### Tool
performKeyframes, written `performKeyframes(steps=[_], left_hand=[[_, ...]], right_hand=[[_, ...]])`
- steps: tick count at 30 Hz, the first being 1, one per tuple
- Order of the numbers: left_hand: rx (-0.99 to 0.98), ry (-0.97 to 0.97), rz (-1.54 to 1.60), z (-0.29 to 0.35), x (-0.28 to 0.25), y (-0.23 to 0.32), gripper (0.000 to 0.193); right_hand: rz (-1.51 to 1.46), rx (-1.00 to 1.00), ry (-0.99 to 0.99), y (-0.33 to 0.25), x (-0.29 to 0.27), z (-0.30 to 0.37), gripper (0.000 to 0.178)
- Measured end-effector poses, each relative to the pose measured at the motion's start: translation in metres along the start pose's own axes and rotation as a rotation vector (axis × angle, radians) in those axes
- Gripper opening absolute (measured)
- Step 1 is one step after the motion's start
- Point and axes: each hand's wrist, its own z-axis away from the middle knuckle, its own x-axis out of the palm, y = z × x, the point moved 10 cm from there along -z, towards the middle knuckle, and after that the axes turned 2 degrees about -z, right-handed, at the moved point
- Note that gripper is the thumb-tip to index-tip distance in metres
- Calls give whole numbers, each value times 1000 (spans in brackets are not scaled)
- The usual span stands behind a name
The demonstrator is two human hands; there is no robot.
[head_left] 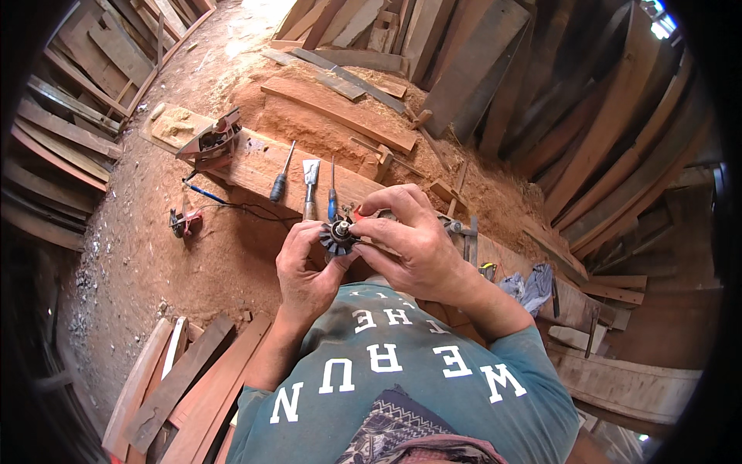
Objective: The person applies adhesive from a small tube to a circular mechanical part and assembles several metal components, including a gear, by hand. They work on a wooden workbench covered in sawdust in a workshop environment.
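In front of my chest, over the edge of the wooden bench, I hold a small rotor with a black finned fan (pixel 337 238) and a metal shaft end. The fingers and thumb of my left hand (pixel 305 263) close round its fan side. My right hand (pixel 413 240) has its fingertips pinched at the shaft end. A small red piece (pixel 358 213) shows by the right fingertips; its kind is unclear. Just beyond the hands lie a blue-handled screwdriver (pixel 332 205), a flat, wide-ended tool with a wooden handle (pixel 311 182) and a dark-handled screwdriver (pixel 280 184).
An opened red power tool housing (pixel 215 145) sits on the bench (pixel 255 158) at left. A red part (pixel 185 223) hangs or lies below it near a cord. Right of my hands are a metal clamp (pixel 469 240), a tape measure (pixel 488 270) and grey cloth (pixel 537 286). Planks (pixel 475 69) lean around.
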Motion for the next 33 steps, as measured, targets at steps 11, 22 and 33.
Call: performKeyframes(steps=[11,22,33], left_hand=[[112,15,-139,3,2,17,43],[120,25,-162,7,-1,13,44],[92,25,-98,7,-2,8,47]], right_hand=[[0,51,27,-3,5,10,29],[118,-63,-3,-17,6,6,29],[36,9,45,-6,-2,9,31]])
